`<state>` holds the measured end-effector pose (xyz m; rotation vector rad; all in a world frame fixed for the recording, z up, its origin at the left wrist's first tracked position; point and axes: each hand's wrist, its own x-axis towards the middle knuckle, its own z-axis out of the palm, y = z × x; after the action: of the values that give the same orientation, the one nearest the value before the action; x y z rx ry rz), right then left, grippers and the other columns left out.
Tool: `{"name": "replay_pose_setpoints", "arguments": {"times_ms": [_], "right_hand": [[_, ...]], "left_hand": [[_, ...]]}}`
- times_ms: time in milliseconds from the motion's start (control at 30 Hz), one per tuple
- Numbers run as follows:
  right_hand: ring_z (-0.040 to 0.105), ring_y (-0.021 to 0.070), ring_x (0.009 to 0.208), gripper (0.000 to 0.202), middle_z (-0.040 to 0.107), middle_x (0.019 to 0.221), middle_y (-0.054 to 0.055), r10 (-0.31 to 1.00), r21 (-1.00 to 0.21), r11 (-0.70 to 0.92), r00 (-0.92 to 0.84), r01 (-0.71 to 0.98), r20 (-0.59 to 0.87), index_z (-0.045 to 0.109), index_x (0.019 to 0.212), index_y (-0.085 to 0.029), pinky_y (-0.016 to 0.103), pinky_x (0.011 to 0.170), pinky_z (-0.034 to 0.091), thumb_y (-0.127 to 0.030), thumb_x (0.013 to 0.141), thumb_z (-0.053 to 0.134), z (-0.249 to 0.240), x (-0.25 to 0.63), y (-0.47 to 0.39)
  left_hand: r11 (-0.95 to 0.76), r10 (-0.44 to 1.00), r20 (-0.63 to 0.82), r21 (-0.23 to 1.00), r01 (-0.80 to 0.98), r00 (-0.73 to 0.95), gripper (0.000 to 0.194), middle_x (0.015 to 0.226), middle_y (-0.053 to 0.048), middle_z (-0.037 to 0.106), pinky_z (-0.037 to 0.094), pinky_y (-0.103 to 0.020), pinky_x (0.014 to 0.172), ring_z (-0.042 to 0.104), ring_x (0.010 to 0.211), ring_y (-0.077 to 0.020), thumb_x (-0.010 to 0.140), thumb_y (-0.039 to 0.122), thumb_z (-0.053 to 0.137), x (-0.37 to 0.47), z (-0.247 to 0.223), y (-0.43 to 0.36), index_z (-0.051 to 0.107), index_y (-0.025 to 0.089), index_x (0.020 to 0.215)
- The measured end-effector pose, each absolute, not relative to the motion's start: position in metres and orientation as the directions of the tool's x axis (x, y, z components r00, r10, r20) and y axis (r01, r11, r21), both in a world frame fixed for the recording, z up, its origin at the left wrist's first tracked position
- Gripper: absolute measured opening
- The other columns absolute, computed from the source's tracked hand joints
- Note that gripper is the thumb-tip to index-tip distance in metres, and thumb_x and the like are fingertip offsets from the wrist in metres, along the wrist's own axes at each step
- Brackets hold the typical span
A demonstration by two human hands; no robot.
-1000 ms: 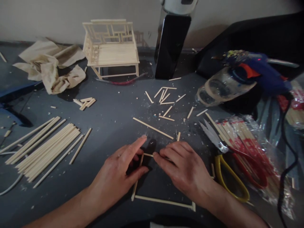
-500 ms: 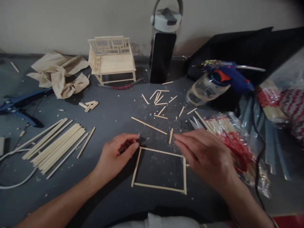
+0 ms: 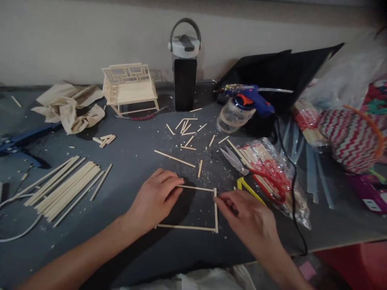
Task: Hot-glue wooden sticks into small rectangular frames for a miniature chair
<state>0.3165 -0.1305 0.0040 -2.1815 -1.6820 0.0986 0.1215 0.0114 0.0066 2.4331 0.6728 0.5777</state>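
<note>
A rectangular frame of thin wooden sticks (image 3: 187, 227) lies on the dark table in front of me. My left hand (image 3: 157, 197) is closed on its far left corner, thumb and index finger pinching there and hiding most of the left side. At the far right corner, my right hand (image 3: 248, 217) has its thumb and fingertips closed against the right-hand stick. Just beyond the frame lie a long loose stick (image 3: 175, 158) and a short stick (image 3: 200, 168).
Bundled sticks (image 3: 69, 191) lie left, near blue pliers (image 3: 21, 147). A miniature wooden bench (image 3: 131, 92), a bottle (image 3: 185, 48) and a phone (image 3: 185, 84) stand behind. Rightward are a glue gun (image 3: 250, 96) on a jar (image 3: 234, 117), red-handled scissors (image 3: 272, 183) and a black cord (image 3: 290, 157).
The view has swung to the right. My left hand has come onto the frame's far left corner. My right hand has closed on its right side, uncovering the scissors and a yellow object.
</note>
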Motion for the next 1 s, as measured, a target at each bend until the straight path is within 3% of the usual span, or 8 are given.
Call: {"name": "replay_pose_setpoints", "arguments": {"times_ms": [100,267,500,1000], "right_hand": [[0.059,0.0165,0.063,0.023,0.061,0.065,-0.001,0.940,-0.309,-0.205,0.275,0.929,0.201,0.060,0.072,-0.021,0.027,0.059,0.039,-0.039,0.086,0.060,-0.002,0.310,-0.130],[0.058,0.0156,0.060,0.016,0.060,0.063,-0.002,0.929,-0.337,-0.225,0.306,0.914,0.209,0.057,0.071,-0.021,0.026,0.058,0.037,-0.027,0.084,0.060,-0.007,0.304,-0.123],[0.058,0.0140,0.060,0.014,0.060,0.064,-0.002,0.922,-0.377,-0.124,0.247,0.918,0.297,0.056,0.073,-0.020,0.025,0.060,0.036,-0.024,0.086,0.056,0.008,0.295,-0.098],[0.056,0.0125,0.049,0.019,0.063,0.060,-0.002,0.952,-0.263,-0.208,0.256,0.942,0.167,0.057,0.070,-0.021,0.025,0.049,0.030,-0.030,0.086,0.053,-0.005,0.287,-0.064]], "left_hand": [[-0.760,0.519,0.224,0.563,0.325,0.825,0.013,0.093,-0.007,0.067,0.050,-0.036,0.079,0.055,0.087,-0.0201,0.087,0.014,0.057,0.136,0.005,0.007,0.066,0.014,0.097],[-0.780,0.485,0.131,0.512,0.360,0.865,0.012,0.091,-0.006,0.066,0.050,-0.039,0.080,0.054,0.088,-0.0222,0.085,0.016,0.060,0.146,0.002,0.006,0.066,0.015,0.096],[-0.665,0.544,0.087,0.652,0.365,0.835,0.014,0.092,-0.005,0.069,0.049,-0.034,0.081,0.058,0.090,-0.0201,0.084,0.019,0.063,0.137,0.011,0.019,0.066,0.015,0.097],[-0.527,0.646,-0.109,0.652,0.545,0.756,0.020,0.086,0.000,0.069,0.049,-0.024,0.069,0.065,0.078,-0.0147,0.085,0.028,0.059,0.088,0.018,0.056,0.068,0.021,0.102]]}}
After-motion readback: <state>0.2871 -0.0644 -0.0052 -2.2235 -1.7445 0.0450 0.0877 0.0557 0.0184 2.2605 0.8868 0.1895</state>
